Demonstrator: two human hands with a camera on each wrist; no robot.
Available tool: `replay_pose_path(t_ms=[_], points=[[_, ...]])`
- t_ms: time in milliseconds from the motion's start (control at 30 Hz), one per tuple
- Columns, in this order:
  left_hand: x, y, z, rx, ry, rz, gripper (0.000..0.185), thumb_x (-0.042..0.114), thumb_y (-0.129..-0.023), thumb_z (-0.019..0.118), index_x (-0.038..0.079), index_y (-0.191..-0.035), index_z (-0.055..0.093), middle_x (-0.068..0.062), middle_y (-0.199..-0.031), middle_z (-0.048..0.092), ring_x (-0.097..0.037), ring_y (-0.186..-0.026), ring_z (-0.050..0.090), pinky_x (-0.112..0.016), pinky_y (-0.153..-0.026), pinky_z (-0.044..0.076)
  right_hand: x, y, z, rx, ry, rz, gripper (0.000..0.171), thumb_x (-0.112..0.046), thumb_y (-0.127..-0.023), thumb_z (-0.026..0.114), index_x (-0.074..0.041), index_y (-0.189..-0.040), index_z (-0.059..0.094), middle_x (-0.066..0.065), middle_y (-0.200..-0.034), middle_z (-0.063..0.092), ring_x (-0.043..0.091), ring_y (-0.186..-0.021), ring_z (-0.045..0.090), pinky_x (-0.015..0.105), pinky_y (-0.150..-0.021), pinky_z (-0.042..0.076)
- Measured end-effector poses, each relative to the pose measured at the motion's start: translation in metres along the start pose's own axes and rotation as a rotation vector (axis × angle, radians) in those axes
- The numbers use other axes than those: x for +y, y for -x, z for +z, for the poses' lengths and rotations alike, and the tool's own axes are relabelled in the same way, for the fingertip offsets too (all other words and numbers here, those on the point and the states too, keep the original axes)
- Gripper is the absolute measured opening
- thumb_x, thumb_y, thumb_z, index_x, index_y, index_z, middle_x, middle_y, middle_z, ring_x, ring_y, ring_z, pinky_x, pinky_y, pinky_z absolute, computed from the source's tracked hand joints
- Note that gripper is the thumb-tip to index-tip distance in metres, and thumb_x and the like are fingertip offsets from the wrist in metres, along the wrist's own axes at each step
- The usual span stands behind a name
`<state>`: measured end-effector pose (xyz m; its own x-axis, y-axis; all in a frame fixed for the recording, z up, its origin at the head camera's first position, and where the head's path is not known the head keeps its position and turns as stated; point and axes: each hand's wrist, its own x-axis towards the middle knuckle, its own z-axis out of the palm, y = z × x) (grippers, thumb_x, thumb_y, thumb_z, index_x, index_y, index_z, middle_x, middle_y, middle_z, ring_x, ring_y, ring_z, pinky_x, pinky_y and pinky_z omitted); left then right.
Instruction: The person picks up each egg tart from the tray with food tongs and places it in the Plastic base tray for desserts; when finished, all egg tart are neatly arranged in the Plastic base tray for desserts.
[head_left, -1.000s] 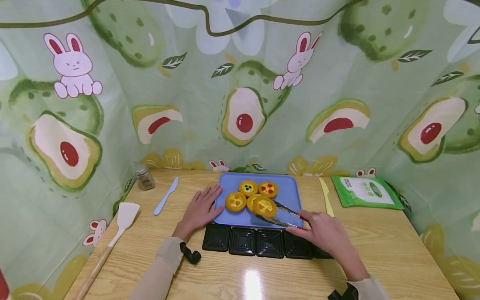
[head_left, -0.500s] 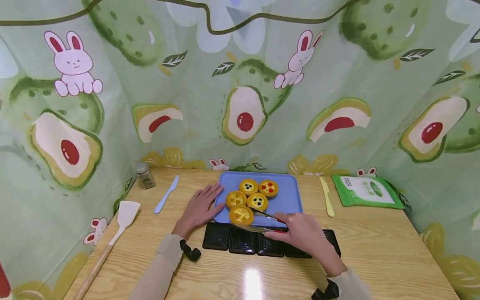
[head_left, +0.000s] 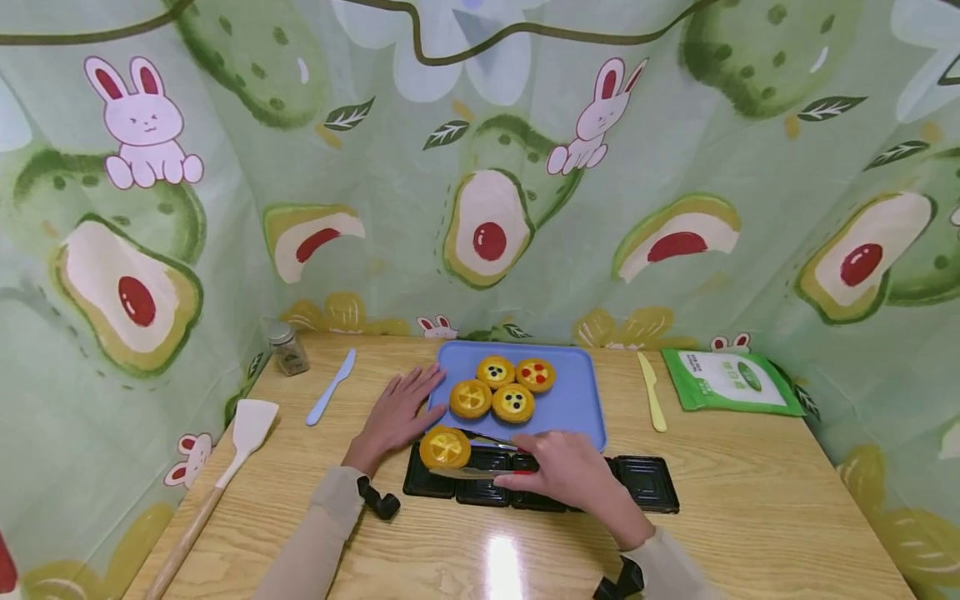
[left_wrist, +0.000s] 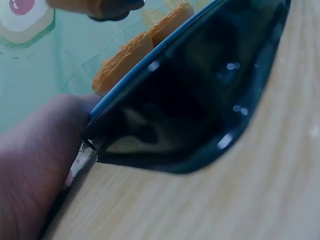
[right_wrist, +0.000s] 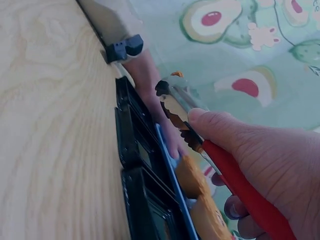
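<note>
My right hand [head_left: 566,471] grips red-handled metal tongs [right_wrist: 245,190]. Between the tongs' tips is an egg tart [head_left: 445,448] with pale wedge topping, held above the leftmost of several small black square trays [head_left: 648,483]. My left hand [head_left: 397,412] lies with fingers spread at the left edge of the blue tray [head_left: 570,400], its thumb over the rim. On that tray sit several more tarts, among them a blueberry-topped tart [head_left: 513,403] and a red-topped tart [head_left: 536,376]. In the left wrist view, a black tray [left_wrist: 190,95] hides most of the blue tray.
On the left lie a white spatula [head_left: 253,425] with a wooden handle, a blue knife [head_left: 332,388] and a small lidded jar [head_left: 288,350]. To the right are a yellow knife [head_left: 652,392] and a green-and-white packet [head_left: 731,382]. A patterned cloth [head_left: 405,167] hangs behind.
The right hand has carried the tart in the tongs leftward and nearer, from above the blue tray to above the leftmost black tray. My left hand has stayed put.
</note>
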<state>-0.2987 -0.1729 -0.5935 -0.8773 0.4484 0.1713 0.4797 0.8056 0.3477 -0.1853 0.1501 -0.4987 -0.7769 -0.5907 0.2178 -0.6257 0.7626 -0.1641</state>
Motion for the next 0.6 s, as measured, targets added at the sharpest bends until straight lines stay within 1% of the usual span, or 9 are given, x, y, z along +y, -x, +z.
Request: replay_pose_path(t_ms=[100,167,267,467,600], points=[[-0.001,-0.001,0.000,0.001,-0.004,0.002,0.072,0.065,-0.106,0.039,0.030,-0.168,0.025,0.012,-0.173,0.019,-0.026,-0.161,0.017,-0.057,-0.127,0.014,-0.004,-0.003,0.005,-0.024,0.001,-0.009,0.057,-0.078,-0.089,0.061,-0.022,-0.096,0.072,-0.015,-0.058,0.047,0.004,-0.050,0.048,0.024,-0.042,0.033],[-0.001,-0.001,0.000,0.011,0.001,0.011,0.072,0.064,-0.106,0.041,0.029,-0.167,0.028,0.010,-0.173,0.021,-0.027,-0.160,0.020,-0.058,-0.126,0.016,-0.007,-0.005,0.007,-0.041,-0.001,-0.012,0.057,-0.078,-0.089,0.060,-0.022,-0.094,0.070,-0.015,-0.056,0.039,0.003,-0.048,0.042,0.025,-0.041,0.032],[-0.001,-0.001,0.000,0.022,0.000,0.016,0.071,0.063,-0.106,0.042,0.028,-0.167,0.030,0.009,-0.172,0.024,-0.029,-0.159,0.023,-0.060,-0.125,0.019,-0.010,-0.008,0.011,-0.055,0.001,-0.023,0.057,-0.079,-0.089,0.059,-0.023,-0.093,0.069,-0.014,-0.055,0.036,0.003,-0.047,0.038,0.025,-0.040,0.030],[0.001,-0.001,-0.002,0.013,0.002,0.002,0.072,0.063,-0.105,0.043,0.029,-0.167,0.029,0.009,-0.173,0.024,-0.028,-0.160,0.022,-0.058,-0.126,0.018,-0.014,-0.011,0.015,-0.053,0.006,-0.043,0.057,-0.077,-0.089,0.061,-0.021,-0.090,0.069,-0.014,-0.056,0.038,0.003,-0.046,0.038,0.024,-0.040,0.030],[0.002,0.000,-0.003,0.014,0.008,-0.003,0.073,0.062,-0.105,0.045,0.028,-0.167,0.029,0.007,-0.173,0.024,-0.028,-0.160,0.020,-0.058,-0.127,0.016,-0.015,-0.012,0.016,-0.051,0.012,-0.046,0.056,-0.076,-0.089,0.063,-0.020,-0.087,0.068,-0.014,-0.056,0.041,0.004,-0.046,0.041,0.024,-0.040,0.031]])
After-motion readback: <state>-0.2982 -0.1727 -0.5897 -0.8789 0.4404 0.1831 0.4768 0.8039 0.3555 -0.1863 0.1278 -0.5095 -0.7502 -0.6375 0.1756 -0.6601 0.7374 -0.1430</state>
